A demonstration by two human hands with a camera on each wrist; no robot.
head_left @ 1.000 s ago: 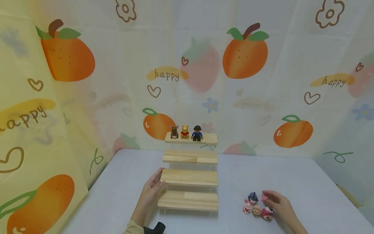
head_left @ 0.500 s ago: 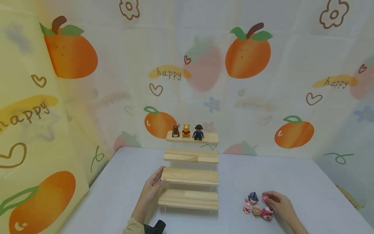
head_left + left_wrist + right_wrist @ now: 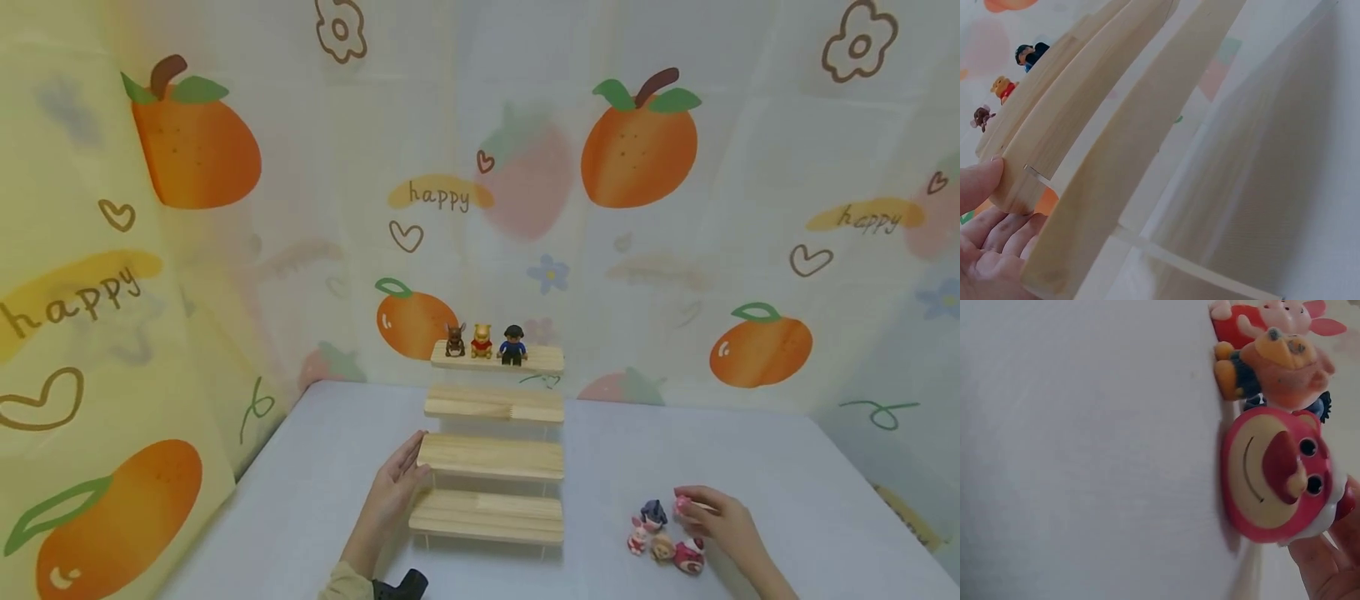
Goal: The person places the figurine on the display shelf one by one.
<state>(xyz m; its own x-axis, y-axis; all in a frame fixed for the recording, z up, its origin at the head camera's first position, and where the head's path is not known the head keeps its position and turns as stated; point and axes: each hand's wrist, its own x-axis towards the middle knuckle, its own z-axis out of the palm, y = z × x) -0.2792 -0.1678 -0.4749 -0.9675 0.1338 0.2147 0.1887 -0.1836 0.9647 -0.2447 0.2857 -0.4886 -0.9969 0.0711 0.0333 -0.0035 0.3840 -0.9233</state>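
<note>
My left hand (image 3: 395, 482) holds the left end of a plank on a stepped wooden display shelf (image 3: 491, 457). In the left wrist view the thumb (image 3: 982, 182) lies on the plank's end, with the other fingers below it. At the right, my right hand (image 3: 723, 523) pinches a small pink figurine (image 3: 682, 505), mostly covered by the fingers. Close around it are a grey-blue donkey figurine (image 3: 653, 514), a pink piglet figurine (image 3: 637, 537), a tan figurine (image 3: 662, 548) and a crimson bear figurine (image 3: 1272, 475) with a smiling face.
On the top plank stand a brown kangaroo-like figurine (image 3: 455, 342), a yellow bear figurine in red (image 3: 482, 342) and a toy figure in blue and black (image 3: 513, 344). A fruit-printed cloth (image 3: 675, 275) hangs behind the white table (image 3: 300, 508).
The head view has shifted slightly. The right fingers have closed around the small pink figurine, which stays near the others. The left hand keeps its place on the shelf.
</note>
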